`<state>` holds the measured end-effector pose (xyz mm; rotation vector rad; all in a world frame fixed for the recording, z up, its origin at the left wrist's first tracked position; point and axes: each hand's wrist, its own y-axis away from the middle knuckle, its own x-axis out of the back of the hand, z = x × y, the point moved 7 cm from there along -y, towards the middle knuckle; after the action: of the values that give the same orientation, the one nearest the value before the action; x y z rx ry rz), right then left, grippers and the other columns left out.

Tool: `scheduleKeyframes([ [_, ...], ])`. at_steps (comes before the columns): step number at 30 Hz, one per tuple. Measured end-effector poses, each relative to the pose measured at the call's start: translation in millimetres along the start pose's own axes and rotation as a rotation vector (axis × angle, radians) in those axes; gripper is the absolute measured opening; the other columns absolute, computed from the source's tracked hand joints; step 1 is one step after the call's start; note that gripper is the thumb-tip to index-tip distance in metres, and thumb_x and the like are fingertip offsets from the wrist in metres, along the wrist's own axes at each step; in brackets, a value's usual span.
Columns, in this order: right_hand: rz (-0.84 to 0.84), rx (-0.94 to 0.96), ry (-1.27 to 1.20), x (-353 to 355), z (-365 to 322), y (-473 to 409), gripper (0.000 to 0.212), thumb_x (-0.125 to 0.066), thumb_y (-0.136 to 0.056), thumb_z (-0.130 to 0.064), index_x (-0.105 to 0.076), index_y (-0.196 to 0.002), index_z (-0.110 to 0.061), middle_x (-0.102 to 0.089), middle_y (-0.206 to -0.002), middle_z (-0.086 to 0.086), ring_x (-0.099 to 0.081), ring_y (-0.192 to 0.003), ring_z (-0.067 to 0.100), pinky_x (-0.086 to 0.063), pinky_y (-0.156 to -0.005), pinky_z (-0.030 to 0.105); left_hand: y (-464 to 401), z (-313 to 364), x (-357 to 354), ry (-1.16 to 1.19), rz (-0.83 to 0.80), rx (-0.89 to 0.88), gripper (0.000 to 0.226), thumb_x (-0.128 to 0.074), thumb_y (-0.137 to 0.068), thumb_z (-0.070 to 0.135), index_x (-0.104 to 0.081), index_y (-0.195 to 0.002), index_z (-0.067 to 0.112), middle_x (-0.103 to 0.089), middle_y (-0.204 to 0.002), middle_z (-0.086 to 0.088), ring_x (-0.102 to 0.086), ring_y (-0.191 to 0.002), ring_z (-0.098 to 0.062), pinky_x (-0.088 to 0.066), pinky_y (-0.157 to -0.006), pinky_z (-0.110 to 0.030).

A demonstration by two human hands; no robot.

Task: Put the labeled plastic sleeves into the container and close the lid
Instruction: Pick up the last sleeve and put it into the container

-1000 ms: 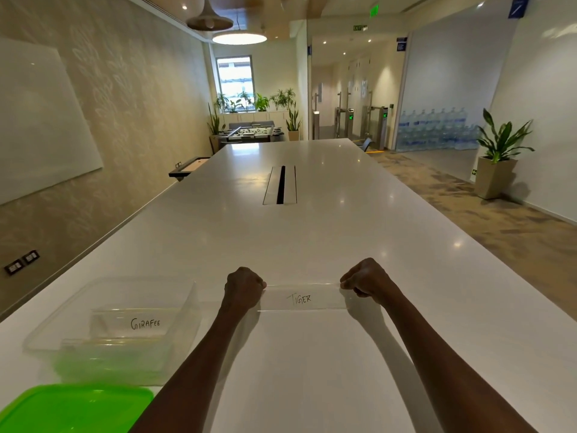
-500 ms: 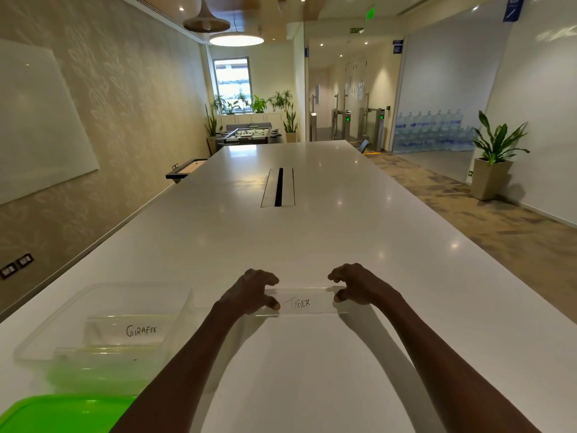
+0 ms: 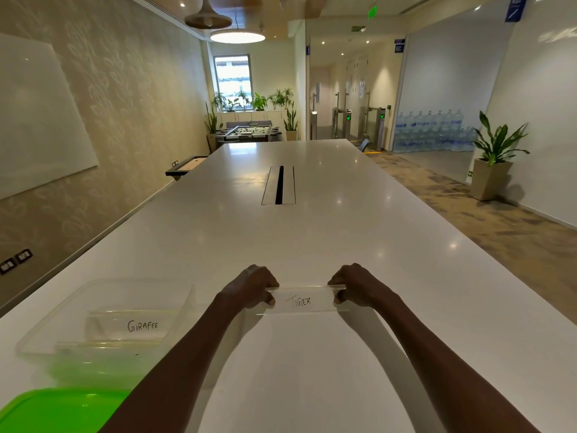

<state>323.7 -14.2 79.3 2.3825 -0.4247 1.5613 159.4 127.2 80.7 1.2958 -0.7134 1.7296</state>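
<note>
Head view, TIGER sleeve (image 3: 301,300) pinched between left hand (image 3: 252,285), right hand (image 3: 356,284)

lid (image 3: 59,410): bright green | container (image 3: 46,326): clear | table (image 3: 312,239): white

Office: long conference table (image 3: 312,239), wall whiteboard (image 3: 37,120), entry turnstiles (image 3: 359,123).
</note>
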Motion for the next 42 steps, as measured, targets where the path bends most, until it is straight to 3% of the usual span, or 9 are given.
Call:
scheduleKeyframes([
  [5, 0.047, -0.004, 0.018, 3, -3, 5, 0.03, -0.074, -0.063, -0.003, -0.077, -0.091, -0.012, -0.074, -0.088, 0.011, -0.065, -0.082, 0.028, -0.045, -0.068, 0.031, 2, 2, 2, 0.044, 0.048, 0.016, 0.024, -0.074, -0.074, 0.009, -0.073, -0.097, 0.006, -0.071, -0.096, -0.015, -0.062, -0.089, -0.027, -0.039, -0.07, -0.024],
  [7, 0.06, 0.001, 0.033, 7, -6, 7, 0.027, -0.074, -0.062, -0.003, -0.077, -0.087, -0.012, -0.074, -0.083, 0.011, -0.065, -0.08, 0.028, -0.046, -0.067, 0.031, 3, 2, 4, 0.046, 0.051, 0.003, 0.018, -0.073, -0.074, 0.007, -0.073, -0.092, 0.005, -0.07, -0.086, -0.012, -0.062, -0.084, -0.021, -0.042, -0.072, -0.027],
  [9, 0.073, 0.007, 0.047, 12, -10, 8, 0.029, -0.074, -0.062, -0.003, -0.078, -0.088, -0.014, -0.074, -0.084, 0.011, -0.066, -0.08, 0.026, -0.045, -0.067, 0.029, 5, 4, 9, 0.038, 0.048, -0.015, 0.015, -0.073, -0.073, 0.009, -0.073, -0.088, 0.006, -0.067, -0.077, -0.006, -0.056, -0.074, -0.017, -0.043, -0.068, -0.028],
  [20, 0.101, 0.107, 0.123, 70, -78, 23, 0.034, -0.081, -0.071, -0.016, -0.076, -0.104, -0.014, -0.075, -0.099, 0.007, -0.067, -0.092, 0.022, -0.053, -0.08, 0.033, 38, -1, 92, -0.004, 0.085, -0.091, 0.039, -0.078, -0.075, 0.017, -0.071, -0.113, 0.011, -0.073, -0.112, -0.003, -0.066, -0.099, -0.016, -0.052, -0.092, -0.031],
  [25, 0.16, 0.188, 0.057, 86, -133, 31, 0.036, -0.083, -0.071, -0.016, -0.075, -0.106, -0.009, -0.074, -0.1, 0.008, -0.065, -0.087, 0.02, -0.044, -0.069, 0.025, 72, -32, 139, 0.028, 0.093, -0.073, 0.039, -0.078, -0.075, 0.015, -0.07, -0.113, 0.013, -0.073, -0.112, 0.0, -0.064, -0.088, -0.005, -0.045, -0.078, -0.014],
  [29, 0.187, 0.282, 0.005, 88, -187, 35, 0.035, -0.082, -0.074, -0.02, -0.074, -0.107, -0.011, -0.074, -0.102, 0.006, -0.066, -0.089, 0.019, -0.05, -0.073, 0.027, 106, -71, 172, 0.067, 0.12, -0.005, 0.039, -0.08, -0.073, 0.015, -0.072, -0.111, 0.018, -0.074, -0.107, 0.005, -0.059, -0.077, 0.012, -0.042, -0.068, -0.008],
  [35, 0.176, 0.409, -0.009, 70, -263, 29, 0.035, -0.078, -0.078, -0.019, -0.072, -0.111, -0.007, -0.073, -0.109, 0.01, -0.066, -0.094, 0.02, -0.052, -0.076, 0.029, 158, -130, 202, 0.104, 0.14, 0.094, 0.039, -0.081, -0.072, 0.014, -0.073, -0.11, 0.016, -0.074, -0.104, 0.002, -0.067, -0.094, -0.013, -0.053, -0.087, -0.029],
  [39, 0.147, 0.436, -0.01, 46, -304, 20, 0.038, -0.079, -0.078, -0.021, -0.071, -0.113, -0.007, -0.072, -0.112, 0.011, -0.066, -0.098, 0.026, -0.056, -0.085, 0.042, 188, -168, 208, 0.11, 0.12, 0.153, 0.038, -0.08, -0.073, 0.014, -0.073, -0.109, 0.019, -0.072, -0.094, 0.014, -0.062, -0.074, 0.013, -0.043, -0.064, -0.002],
  [42, 0.128, 0.433, 0.007, 25, -326, 9, 0.039, -0.08, -0.076, -0.024, -0.072, -0.112, -0.009, -0.071, -0.111, 0.01, -0.065, -0.096, 0.026, -0.056, -0.083, 0.041, 206, -196, 206, 0.12, 0.115, 0.199, 0.036, -0.081, -0.071, 0.014, -0.075, -0.106, 0.023, -0.074, -0.095, 0.012, -0.06, -0.073, 0.019, -0.041, -0.062, 0.002],
])
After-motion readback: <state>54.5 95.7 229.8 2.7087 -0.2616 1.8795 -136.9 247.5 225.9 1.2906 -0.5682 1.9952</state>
